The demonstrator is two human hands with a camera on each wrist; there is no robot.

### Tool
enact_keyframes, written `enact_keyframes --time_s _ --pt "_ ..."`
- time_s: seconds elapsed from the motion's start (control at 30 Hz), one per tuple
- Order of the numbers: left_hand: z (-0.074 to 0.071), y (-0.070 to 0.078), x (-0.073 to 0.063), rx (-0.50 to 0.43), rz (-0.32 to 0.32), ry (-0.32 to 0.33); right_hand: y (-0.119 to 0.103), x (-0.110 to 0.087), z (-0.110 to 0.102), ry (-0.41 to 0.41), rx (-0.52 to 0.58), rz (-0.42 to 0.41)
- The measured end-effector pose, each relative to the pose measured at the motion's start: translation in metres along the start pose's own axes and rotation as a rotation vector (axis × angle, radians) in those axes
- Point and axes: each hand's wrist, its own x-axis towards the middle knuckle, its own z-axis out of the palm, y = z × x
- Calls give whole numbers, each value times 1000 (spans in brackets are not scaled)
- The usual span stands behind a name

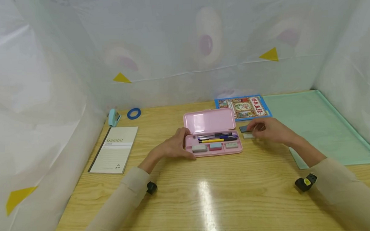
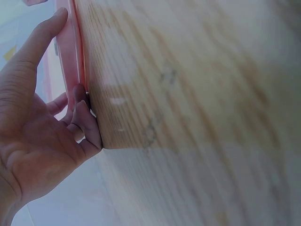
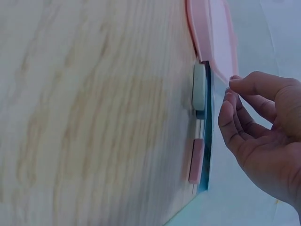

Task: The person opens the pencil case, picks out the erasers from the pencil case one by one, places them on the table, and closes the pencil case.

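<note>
A pink pencil case (image 1: 209, 121) lies open on the table, its lid folded back. My left hand (image 1: 175, 143) grips its left end, thumb at the front corner and fingers at the back. Inside lie several pens (image 1: 211, 140), a grey-white eraser (image 1: 199, 148), a blue-and-pink eraser (image 1: 215, 146) and a pale eraser (image 1: 231, 145). My right hand (image 1: 272, 130) is just right of the case, fingers loosely bent over a dark blue eraser (image 1: 243, 128) and a whitish eraser (image 3: 199, 87). Nothing shows between its fingertips. A pink eraser (image 3: 196, 161) lies beside these, hidden by the hand in the head view.
Behind the case is a blue-edged book (image 1: 244, 107). A pale green mat (image 1: 320, 124) covers the right side. On the left lie a Gambit notebook (image 1: 114, 152), a light blue stapler (image 1: 113, 118) and a blue tape ring (image 1: 134, 113). White sheeting (image 1: 170, 44) encloses the table.
</note>
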Motion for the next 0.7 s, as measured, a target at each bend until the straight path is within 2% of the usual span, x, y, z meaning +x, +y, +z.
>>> enact_keyframes --time_s 0.17,0.4,0.57,0.7 --pt "1 -1 1 4 6 6 -12 2 9 -31 30 -36" --pt "0 -1 0 -4 10 6 -29 5 29 -88 -26 -121" --pt "0 -1 0 -7 15 7 -40 3 38 -151 -42 -135" --pt "0 0 0 2 5 7 -46 3 42 -162 -97 -132"
